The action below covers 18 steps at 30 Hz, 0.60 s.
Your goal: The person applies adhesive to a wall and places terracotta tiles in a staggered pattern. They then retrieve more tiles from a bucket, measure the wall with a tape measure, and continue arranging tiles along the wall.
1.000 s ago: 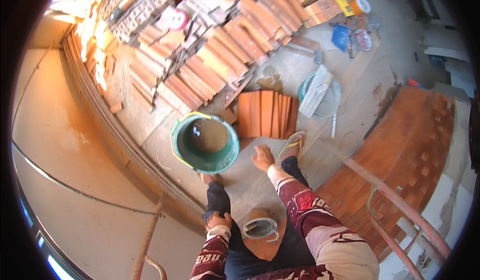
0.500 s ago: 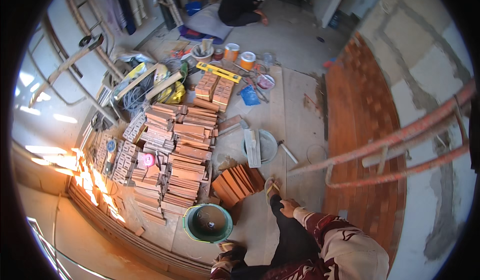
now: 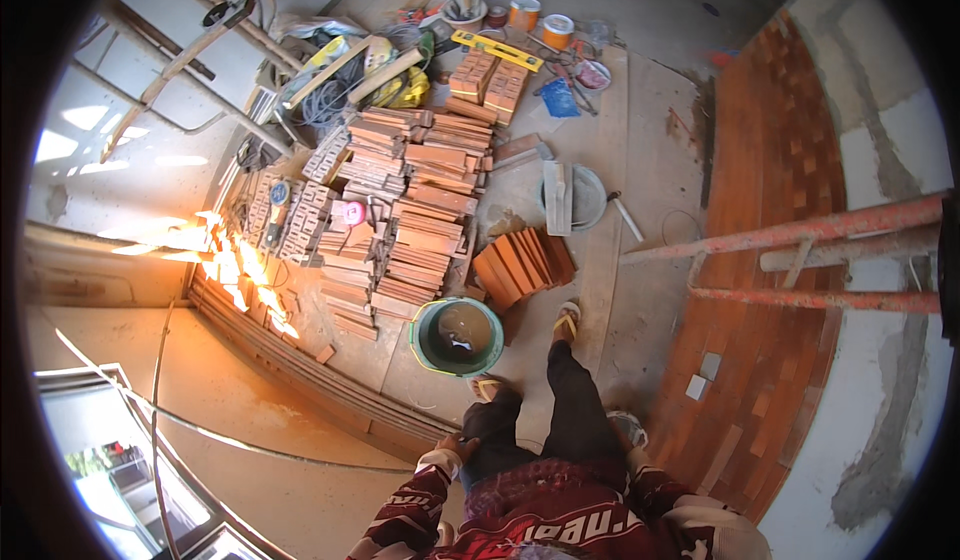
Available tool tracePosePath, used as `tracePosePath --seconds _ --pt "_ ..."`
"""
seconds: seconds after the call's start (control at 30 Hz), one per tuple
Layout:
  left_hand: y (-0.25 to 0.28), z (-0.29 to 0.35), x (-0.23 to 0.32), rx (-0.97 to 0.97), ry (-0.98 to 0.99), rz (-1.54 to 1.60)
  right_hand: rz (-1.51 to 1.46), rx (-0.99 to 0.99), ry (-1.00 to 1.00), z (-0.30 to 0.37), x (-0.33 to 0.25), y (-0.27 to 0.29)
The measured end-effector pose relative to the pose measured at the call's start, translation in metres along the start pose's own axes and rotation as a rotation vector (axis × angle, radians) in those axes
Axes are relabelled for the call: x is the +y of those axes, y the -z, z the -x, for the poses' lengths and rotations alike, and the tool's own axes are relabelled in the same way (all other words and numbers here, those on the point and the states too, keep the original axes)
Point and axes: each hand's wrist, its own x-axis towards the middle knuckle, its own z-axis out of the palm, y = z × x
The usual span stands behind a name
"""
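Observation:
My left hand [image 3: 457, 447] rests on my left thigh, its fingers lying along the dark trousers, nothing seen in it. Beside my right hip, my right hand [image 3: 622, 434] is low next to a small pale-rimmed container [image 3: 630, 426]. Its fingers are mostly hidden, so a grip on that container cannot be made out. A green bucket [image 3: 457, 336] of murky water stands in front of my left foot. Just beyond my feet, a leaning row of reddish-brown wood strips [image 3: 522, 268] sits near the stacked wood strips [image 3: 415, 230].
A red metal frame [image 3: 830, 230] juts in from the right over the wood-block floor [image 3: 765, 290]. A hammer [image 3: 628, 217] lies beside a round basin [image 3: 585, 200]. Farther off are a yellow spirit level [image 3: 497, 50] and paint buckets [image 3: 557, 31]. Ladders [image 3: 190, 70] lean at left.
My right hand has left my right shin and drawn back beside my hip. The left hand shows more fully on my thigh. The view has tilted down, and the seated person is out of sight.

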Motion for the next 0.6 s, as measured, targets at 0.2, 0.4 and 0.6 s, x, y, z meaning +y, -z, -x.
tracePosePath --seconds 0.2,0.4,0.6 --pt "-0.036 -0.010 -0.006 -0.049 0.090 -0.021 0.047 0.038 0.092 -0.015 -0.080 -0.020" --pt "-0.019 -0.004 0.011 -0.246 0.104 0.094 0.386 0.191 0.331 -0.010 -0.194 -0.016" --pt "0.080 0.056 0.075 0.062 0.389 0.687 0.449 0.298 0.218 -0.094 -0.249 0.066"
